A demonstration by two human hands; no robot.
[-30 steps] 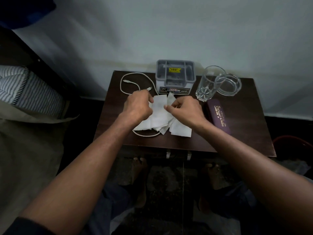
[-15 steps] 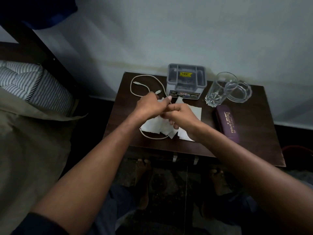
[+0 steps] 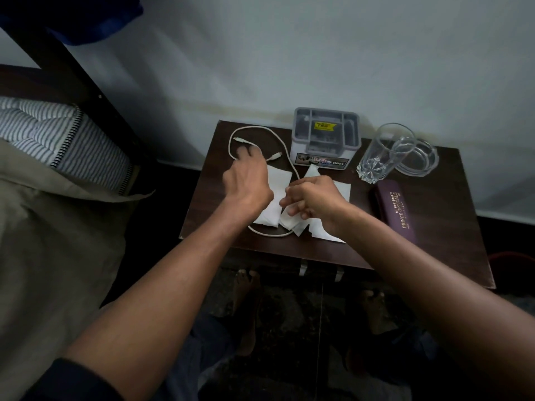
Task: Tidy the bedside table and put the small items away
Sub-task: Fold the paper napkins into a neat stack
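The left hand [image 3: 249, 176] reached, fingers seemingly extended, to the loose white charging cable [image 3: 285, 153] on the dark wooden bedside table [image 3: 434, 250]; the right hand [image 3: 314, 198] pinched its middle above the white paper tissues [image 3: 275, 195]. Coiling should follow.

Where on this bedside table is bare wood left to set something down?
Bare wood shows on the table along its right and front-right, beside the purple case, and in a narrow strip at the left edge. The middle is crowded with tissues and the white cable; the back holds the grey organizer, glass and ashtray.
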